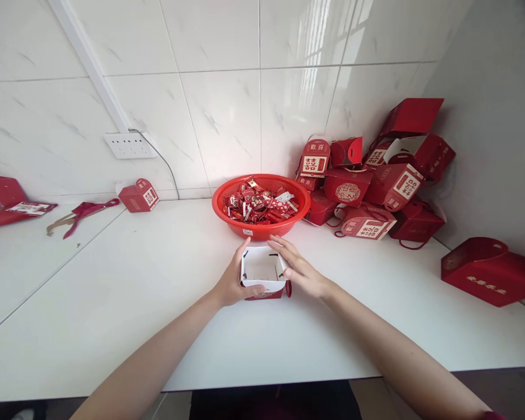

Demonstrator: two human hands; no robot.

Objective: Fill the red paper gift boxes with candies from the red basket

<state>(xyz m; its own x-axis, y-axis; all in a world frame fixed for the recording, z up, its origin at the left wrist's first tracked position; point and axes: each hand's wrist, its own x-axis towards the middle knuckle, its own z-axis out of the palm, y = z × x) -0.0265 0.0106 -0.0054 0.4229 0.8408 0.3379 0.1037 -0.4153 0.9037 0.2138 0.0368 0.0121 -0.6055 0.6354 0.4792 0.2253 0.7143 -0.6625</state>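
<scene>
An opened red candy gift box (265, 293) stands on the white table in front of me, its white inside facing up and holding nothing that I can see. Dark cord ends poke through its inner walls. My left hand (235, 279) grips the left side, thumb across the near rim and fingers along the outer wall. Against the right rim lies my right hand (303, 271), its fingers stretched out and touching the box. A bit of red cord (289, 288) shows at the box's right side. Just behind it sits a red plastic basket (254, 232) full of wrapped candies (262, 201).
Several red gift boxes (347, 188) are piled at the back right; a larger red box (492, 271) stands at the right edge. A small box (139, 196), ribbons (81, 214) and a red bag-like packet (9, 201) lie left, below a wall power strip (130, 145).
</scene>
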